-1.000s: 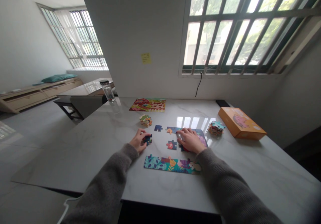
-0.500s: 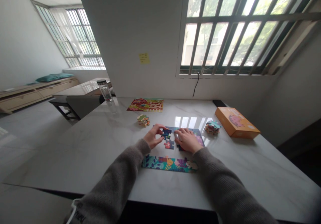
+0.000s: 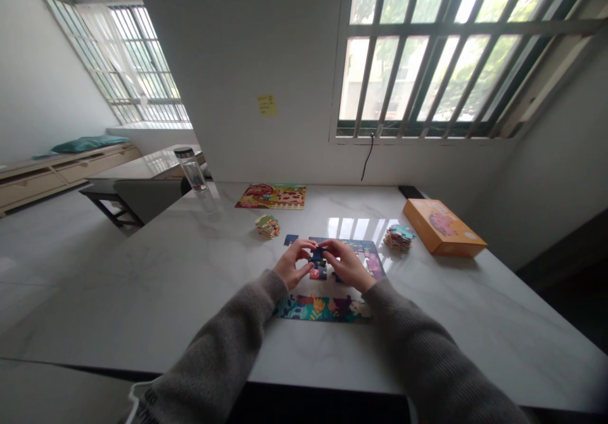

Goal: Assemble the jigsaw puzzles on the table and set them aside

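Both hands meet over a partly assembled jigsaw puzzle on the white table. My left hand [image 3: 292,266] is closed on the left side of a dark blue puzzle piece [image 3: 317,255]. Across from it, my right hand [image 3: 349,264] pinches that piece's upper right side with thumb and fingers. Just below lies a red puzzle piece [image 3: 318,273], touching or very near the blue one. A joined teal strip [image 3: 323,309] forms the puzzle's near edge. Purple pieces [image 3: 375,264] line its right side, and a loose-looking blue corner piece [image 3: 291,239] sits at upper left. My fingers hide part of the middle.
Stacked puzzle pieces [image 3: 268,226] stand at left, and another stack [image 3: 399,237] at right beside an orange box [image 3: 444,228]. A colourful farm picture [image 3: 272,196] lies farther back. A glass bottle [image 3: 192,169] stands at the table's far left edge.
My right hand has moved left from the puzzle's right part to the dark blue piece. My left hand stays on that piece. The view has shifted slightly.
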Demonstrator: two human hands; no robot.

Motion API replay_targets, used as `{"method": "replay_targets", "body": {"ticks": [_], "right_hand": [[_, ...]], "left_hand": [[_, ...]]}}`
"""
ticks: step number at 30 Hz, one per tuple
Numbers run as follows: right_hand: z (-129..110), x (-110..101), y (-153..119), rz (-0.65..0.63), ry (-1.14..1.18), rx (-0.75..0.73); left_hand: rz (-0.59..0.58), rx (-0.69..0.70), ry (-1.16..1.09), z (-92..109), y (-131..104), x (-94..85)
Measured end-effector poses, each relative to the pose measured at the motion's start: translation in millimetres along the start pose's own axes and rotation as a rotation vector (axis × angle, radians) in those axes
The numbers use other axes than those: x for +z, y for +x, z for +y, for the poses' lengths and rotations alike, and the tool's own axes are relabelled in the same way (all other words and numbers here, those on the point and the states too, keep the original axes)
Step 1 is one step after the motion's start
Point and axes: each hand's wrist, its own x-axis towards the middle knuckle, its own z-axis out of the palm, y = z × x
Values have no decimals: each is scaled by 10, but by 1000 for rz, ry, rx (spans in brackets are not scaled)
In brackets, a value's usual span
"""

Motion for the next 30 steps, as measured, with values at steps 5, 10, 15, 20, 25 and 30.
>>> {"method": "replay_targets", "body": {"ticks": [5,10,15,20,25,30], "right_hand": [[48,6,5,27,101,19],[51,57,-4,29,179,64],[37,76,-22,30,196,76],[23,74,-25,23,237,97],[-66,81,-48,-76,334,115],[-158,77,-73,-126,379,143]], "left_hand": [[-58,136,294,-72,-6,-73],[-76,210,518,-156,-13,-165],[-69,207,552,-209,-16,-183],[-35,178,511,-139,-12,-198],[49,183,515,38,7,-193],[215,158,495,146,33,-189]]}}
